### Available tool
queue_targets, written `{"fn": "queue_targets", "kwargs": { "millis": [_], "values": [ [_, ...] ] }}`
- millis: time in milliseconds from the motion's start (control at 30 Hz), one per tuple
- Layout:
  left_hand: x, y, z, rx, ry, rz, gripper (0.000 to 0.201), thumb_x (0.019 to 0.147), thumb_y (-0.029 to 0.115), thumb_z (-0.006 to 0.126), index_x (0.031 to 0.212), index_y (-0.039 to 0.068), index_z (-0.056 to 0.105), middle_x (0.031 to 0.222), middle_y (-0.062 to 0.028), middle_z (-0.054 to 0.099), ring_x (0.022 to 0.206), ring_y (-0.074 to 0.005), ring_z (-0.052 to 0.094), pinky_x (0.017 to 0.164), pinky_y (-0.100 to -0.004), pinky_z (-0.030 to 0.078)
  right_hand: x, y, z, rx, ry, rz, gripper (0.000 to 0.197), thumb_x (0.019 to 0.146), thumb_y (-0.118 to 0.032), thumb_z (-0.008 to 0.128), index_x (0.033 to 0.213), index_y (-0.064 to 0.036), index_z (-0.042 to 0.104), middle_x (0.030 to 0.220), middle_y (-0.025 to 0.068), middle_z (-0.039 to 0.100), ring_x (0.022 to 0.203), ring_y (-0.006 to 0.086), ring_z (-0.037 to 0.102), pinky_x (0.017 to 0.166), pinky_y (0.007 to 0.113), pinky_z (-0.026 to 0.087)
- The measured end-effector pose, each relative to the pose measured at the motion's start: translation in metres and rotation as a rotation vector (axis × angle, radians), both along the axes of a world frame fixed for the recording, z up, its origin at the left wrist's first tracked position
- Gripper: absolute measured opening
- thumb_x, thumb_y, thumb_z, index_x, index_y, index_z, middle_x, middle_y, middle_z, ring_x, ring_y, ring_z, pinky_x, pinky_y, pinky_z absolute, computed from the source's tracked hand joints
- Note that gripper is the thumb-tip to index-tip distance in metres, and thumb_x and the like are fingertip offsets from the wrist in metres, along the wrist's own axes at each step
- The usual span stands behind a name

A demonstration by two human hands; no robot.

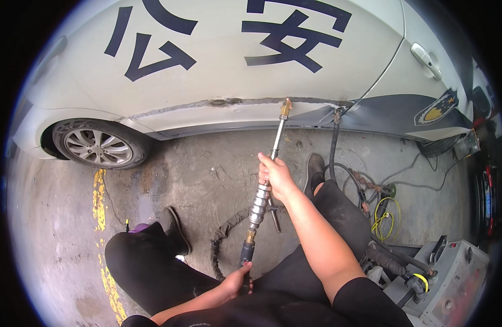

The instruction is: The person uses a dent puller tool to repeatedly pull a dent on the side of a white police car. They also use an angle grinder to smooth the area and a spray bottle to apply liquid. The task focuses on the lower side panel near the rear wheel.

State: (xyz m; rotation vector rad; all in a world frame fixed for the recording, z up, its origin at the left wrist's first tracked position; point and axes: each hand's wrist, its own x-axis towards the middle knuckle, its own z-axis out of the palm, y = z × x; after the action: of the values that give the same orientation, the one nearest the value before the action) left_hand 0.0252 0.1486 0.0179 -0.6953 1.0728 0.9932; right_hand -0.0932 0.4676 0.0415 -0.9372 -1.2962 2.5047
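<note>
A long slide-hammer dent puller slants from my lap up to a white car. My left hand is closed round its black rear grip, partly hidden by the fingers. Higher up, my right hand wraps round the shaft at the top of the ribbed silver section, thumb pointing along the rod. The puller's brass tip meets the bare, scraped strip along the car's lower side; whether it is fixed there I cannot tell. A clamp on a thick black cable grips the sill to the right.
A wheel stands at left beside a worn yellow floor line. A sleeved cable curls below the puller. Black cables and a yellow coil lie right of my leg. A grey machine sits at lower right.
</note>
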Motion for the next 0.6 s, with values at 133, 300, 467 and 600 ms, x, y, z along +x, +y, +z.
{"fn": "queue_targets", "kwargs": {
  "millis": [133,300,467,600],
  "values": [
    [-0.003,0.004,0.007,0.013,0.013,-0.023,0.048,0.092,0.06,0.078,0.112,0.024,0.053,0.078,-0.0008,0.055,0.063,-0.017,0.055,0.056,-0.0361,0.049,0.012,-0.034,-0.016,0.203,-0.071,-0.115,0.032,0.102,-0.025,0.074,0.084,-0.013,0.051,0.07,-0.0012,0.057,0.059,0.0108,0.056,0.055,0.028,0.046],
    [-0.001,0.001,0.003,0.044,0.033,-0.068,0.039,0.091,0.045,0.083,0.099,0.018,0.057,0.074,-0.002,0.057,0.059,-0.0175,0.056,0.055,-0.035,0.048,0.011,-0.038,-0.016,0.097,-0.158,-0.178,0.027,0.094,-0.007,0.079,0.089,-0.0079,0.052,0.073,0.0062,0.063,0.056,0.0161,0.062,0.049,0.032,0.051],
    [0.0,-0.006,-0.006,0.065,0.014,-0.083,0.035,0.091,0.037,0.083,0.085,0.014,0.058,0.068,-0.0028,0.058,0.055,-0.018,0.057,0.052,-0.0339,0.047,-0.027,0.016,0.038,0.124,-0.024,-0.131,0.022,0.093,-0.012,0.079,0.081,-0.0047,0.063,0.066,0.005,0.062,0.049,0.0159,0.058,0.046,0.033,0.048],
    [0.0,-0.01,-0.006,0.007,0.008,-0.007,0.034,0.091,0.034,0.083,0.083,0.013,0.058,0.068,-0.0026,0.059,0.054,-0.0171,0.057,0.052,-0.0324,0.049,0.0,-0.03,0.029,0.202,-0.366,-0.019,0.02,0.096,-0.015,0.076,0.084,-0.0046,0.064,0.067,0.0038,0.061,0.054,0.0151,0.059,0.051,0.031,0.048]
  ]
}}
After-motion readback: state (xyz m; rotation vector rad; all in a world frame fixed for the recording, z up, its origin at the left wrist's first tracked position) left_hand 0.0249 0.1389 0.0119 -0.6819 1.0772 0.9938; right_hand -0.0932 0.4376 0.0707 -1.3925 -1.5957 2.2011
